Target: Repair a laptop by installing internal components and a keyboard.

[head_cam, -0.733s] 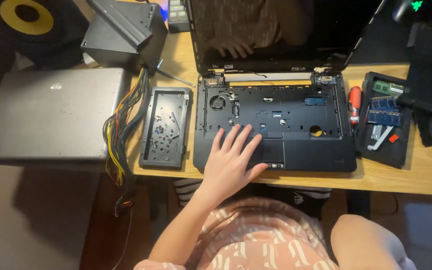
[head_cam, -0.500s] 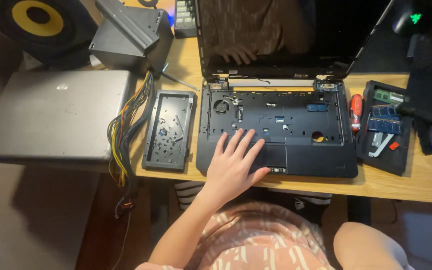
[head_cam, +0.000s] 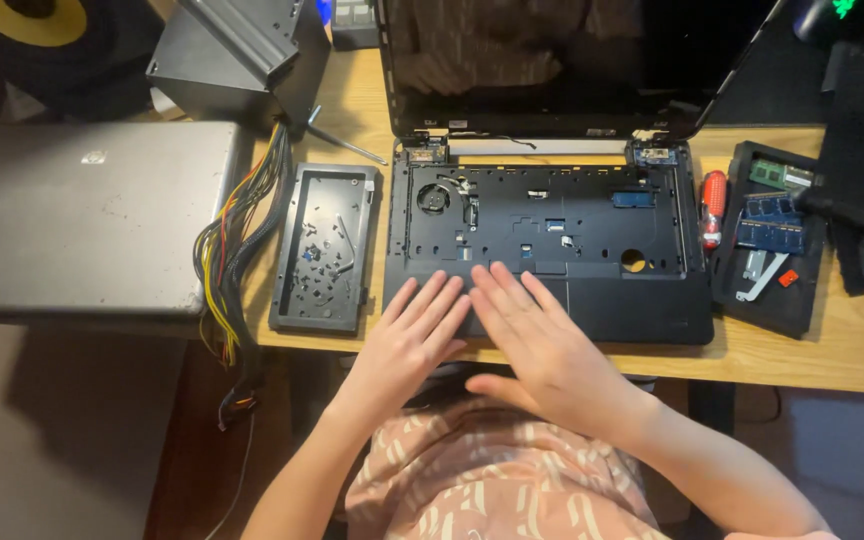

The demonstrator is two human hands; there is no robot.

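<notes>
While both hands, left hand and right hand, are lying flat and empty on the stripped laptop, the wooden surface is carrying a parts tray.

Tray lies left of laptop base, screwdriver right.

Closed silver laptop, red screwdriver, black tray

black laptop, silver laptop, red screwdriver
</notes>
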